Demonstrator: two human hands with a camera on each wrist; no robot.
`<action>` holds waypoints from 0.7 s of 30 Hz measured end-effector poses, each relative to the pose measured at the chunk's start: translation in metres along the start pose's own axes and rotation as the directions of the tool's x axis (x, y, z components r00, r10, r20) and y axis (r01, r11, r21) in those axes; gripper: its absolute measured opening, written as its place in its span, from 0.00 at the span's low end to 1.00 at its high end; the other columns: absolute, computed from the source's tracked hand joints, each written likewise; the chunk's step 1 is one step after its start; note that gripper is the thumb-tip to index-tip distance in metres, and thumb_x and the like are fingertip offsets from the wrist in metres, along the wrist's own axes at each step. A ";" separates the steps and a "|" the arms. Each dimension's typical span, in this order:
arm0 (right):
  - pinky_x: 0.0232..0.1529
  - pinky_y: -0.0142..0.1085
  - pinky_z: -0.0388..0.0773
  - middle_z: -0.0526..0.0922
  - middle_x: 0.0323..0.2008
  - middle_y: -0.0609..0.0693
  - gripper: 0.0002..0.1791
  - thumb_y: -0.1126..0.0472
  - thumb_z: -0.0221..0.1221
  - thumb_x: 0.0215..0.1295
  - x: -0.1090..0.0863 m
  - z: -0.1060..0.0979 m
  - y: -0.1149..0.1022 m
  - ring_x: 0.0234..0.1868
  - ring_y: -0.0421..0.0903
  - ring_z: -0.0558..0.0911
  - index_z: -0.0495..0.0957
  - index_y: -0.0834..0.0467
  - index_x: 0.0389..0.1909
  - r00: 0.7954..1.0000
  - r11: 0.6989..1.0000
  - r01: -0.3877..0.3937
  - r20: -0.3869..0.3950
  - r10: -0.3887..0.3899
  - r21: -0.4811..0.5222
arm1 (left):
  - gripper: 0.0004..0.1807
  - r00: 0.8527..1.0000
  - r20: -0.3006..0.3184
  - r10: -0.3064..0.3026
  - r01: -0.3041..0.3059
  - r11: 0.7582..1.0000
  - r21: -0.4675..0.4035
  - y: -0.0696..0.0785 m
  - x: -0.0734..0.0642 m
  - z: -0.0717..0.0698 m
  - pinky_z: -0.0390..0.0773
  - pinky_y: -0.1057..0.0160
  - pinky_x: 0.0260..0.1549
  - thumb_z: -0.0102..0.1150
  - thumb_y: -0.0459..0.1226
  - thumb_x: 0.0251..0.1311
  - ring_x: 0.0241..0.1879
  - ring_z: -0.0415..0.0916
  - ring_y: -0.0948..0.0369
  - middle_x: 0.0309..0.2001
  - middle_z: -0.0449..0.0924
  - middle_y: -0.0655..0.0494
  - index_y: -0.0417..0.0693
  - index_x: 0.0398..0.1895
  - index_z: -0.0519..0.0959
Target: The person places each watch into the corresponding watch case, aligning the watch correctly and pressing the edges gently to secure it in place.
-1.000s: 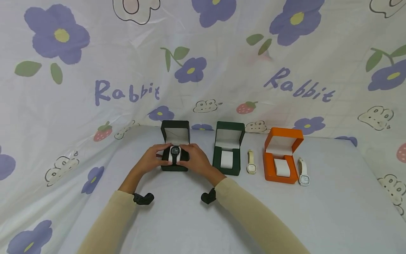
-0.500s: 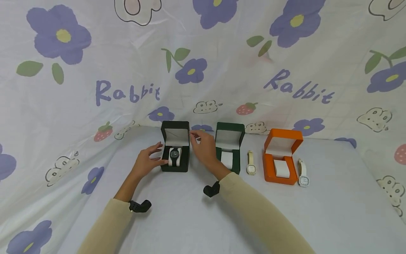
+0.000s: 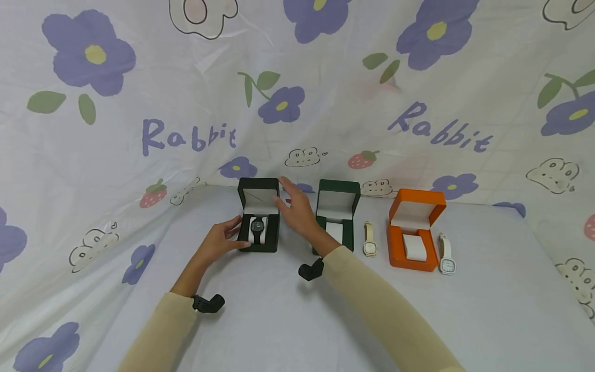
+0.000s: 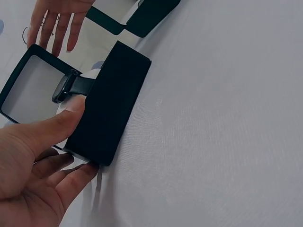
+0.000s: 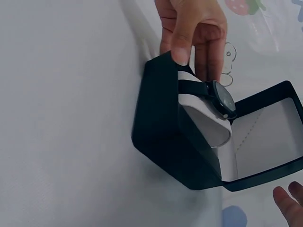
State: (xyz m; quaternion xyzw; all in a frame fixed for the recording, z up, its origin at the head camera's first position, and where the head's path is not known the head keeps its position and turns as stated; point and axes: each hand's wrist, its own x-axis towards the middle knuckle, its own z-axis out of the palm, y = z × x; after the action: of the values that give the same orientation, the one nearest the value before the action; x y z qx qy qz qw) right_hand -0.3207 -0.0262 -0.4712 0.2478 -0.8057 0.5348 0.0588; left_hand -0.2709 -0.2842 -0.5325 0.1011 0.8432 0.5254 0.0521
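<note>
A black watch point(image 3: 257, 226) sits on a white cushion inside a dark watch box point(image 3: 274, 237), whose lid stands raised. My left hand point(image 3: 217, 244) holds the box at its front left corner. Its thumb lies on the front rim and its other fingers are against the left side, as the left wrist view shows. Beside the right edge of the raised lid is my right hand point(image 3: 297, 212), fingers extended and holding nothing. In the right wrist view only some right fingers point(image 5: 289, 203) show, near the lid point(image 5: 270, 132).
Right of the dark box stands a green watch box point(image 3: 346, 235) with a white cushion, partly behind my right wrist. Farther right lie a gold watch point(image 3: 370, 245), an opened orange box point(image 3: 396, 248) and a white-strapped watch point(image 3: 447, 261). A patterned cloth point(image 3: 325, 119) hangs behind.
Both hands have left the watch. The left moved to the box's front left corner and took hold of it. The right rose to the lid's right edge, its fingers straightening.
</note>
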 end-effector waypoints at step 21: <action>0.69 0.44 0.72 0.69 0.67 0.59 0.29 0.52 0.55 0.78 0.011 0.005 -0.005 0.68 0.56 0.71 0.64 0.62 0.72 0.997 0.998 -0.025 0.069 0.028 -0.049 | 0.46 0.995 -0.022 -0.098 0.098 0.995 -0.016 0.007 -0.002 0.003 0.77 0.54 0.58 0.76 0.31 0.54 0.68 0.68 0.43 0.74 0.62 0.39 0.35 0.75 0.62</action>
State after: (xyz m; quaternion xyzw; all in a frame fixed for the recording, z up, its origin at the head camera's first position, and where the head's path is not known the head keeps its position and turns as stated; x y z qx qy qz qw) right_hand -0.3273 -0.0354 -0.4655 0.2540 -0.8231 0.5071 0.0294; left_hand -0.2679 -0.2789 -0.5274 0.0531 0.8437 0.5297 0.0691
